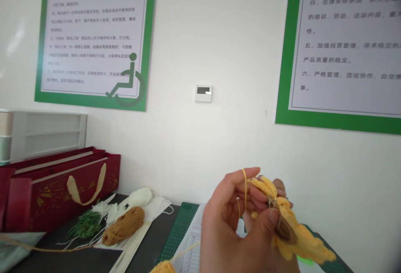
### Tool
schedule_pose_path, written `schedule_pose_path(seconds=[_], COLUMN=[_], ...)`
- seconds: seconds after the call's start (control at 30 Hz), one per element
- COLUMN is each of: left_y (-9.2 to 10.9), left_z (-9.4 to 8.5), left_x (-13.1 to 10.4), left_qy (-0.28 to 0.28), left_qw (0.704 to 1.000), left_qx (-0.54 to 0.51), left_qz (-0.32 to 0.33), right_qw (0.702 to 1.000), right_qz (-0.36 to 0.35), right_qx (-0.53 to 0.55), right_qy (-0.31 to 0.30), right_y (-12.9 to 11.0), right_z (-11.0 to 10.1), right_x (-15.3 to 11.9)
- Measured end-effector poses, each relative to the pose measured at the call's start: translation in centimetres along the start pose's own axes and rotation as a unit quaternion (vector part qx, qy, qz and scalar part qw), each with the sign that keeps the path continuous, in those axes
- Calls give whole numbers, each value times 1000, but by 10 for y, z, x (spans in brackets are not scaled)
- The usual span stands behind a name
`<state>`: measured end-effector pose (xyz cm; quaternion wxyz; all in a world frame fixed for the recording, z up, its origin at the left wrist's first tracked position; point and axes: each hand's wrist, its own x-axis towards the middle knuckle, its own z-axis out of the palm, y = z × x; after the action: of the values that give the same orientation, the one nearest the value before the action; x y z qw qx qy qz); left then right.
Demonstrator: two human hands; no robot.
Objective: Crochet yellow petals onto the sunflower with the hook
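My left hand (232, 227) is closed, pinching a yellow crocheted piece (300, 235) between thumb and fingers. The piece has a brown patch (285, 229) and a scalloped, petal-like edge hanging to the right. A strand of yellow yarn (244, 187) loops over my raised left index finger. Behind the piece, the bent fingertips of my right hand (280, 186) show; the rest of that hand is mostly hidden. Small shiny metal bits (272, 203) glint at the stitches, too small to name. At the bottom edge lies a yellow yarn ball (163, 267), its strand running toward my left hand.
On the dark table (150, 239) lie a brown yarn skein (123, 226), green yarn (84, 225), white yarn (140, 197), a green cutting mat (178, 227) and papers (191, 239). Red gift bags (72, 185) and a white drawer unit (52, 133) stand left, against the wall.
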<state>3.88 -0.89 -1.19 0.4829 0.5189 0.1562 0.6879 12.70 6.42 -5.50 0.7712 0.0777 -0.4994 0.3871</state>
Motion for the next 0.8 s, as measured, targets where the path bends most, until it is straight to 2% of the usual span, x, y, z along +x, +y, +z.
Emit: schedule_pose_path(seconds=[0.13,0.33,0.5,0.63,0.73,0.8], left_y=[-1,3,5,0,-5,-8], left_z=[-4,-5,-3,0,3,5], left_x=[2,5,4,3,2,2], left_qy=[-7,-15,12,56,79,104], left_qw=[1000,1000,999,994,988,981], left_qx=[-1,2,26,83,119,140], left_qz=[-17,-25,-17,34,66,82], right_qw=[1000,999,999,999,987,963], right_qz=[8,9,5,10,-59,-127], right_qx=[-14,20,8,-33,-145,-228], right_qy=[-27,-41,-41,-37,-44,-60], right_y=[3,3,5,2,-3,-5], right_z=[-3,0,1,-1,-1,0], right_x=[-1,0,1,2,4,4])
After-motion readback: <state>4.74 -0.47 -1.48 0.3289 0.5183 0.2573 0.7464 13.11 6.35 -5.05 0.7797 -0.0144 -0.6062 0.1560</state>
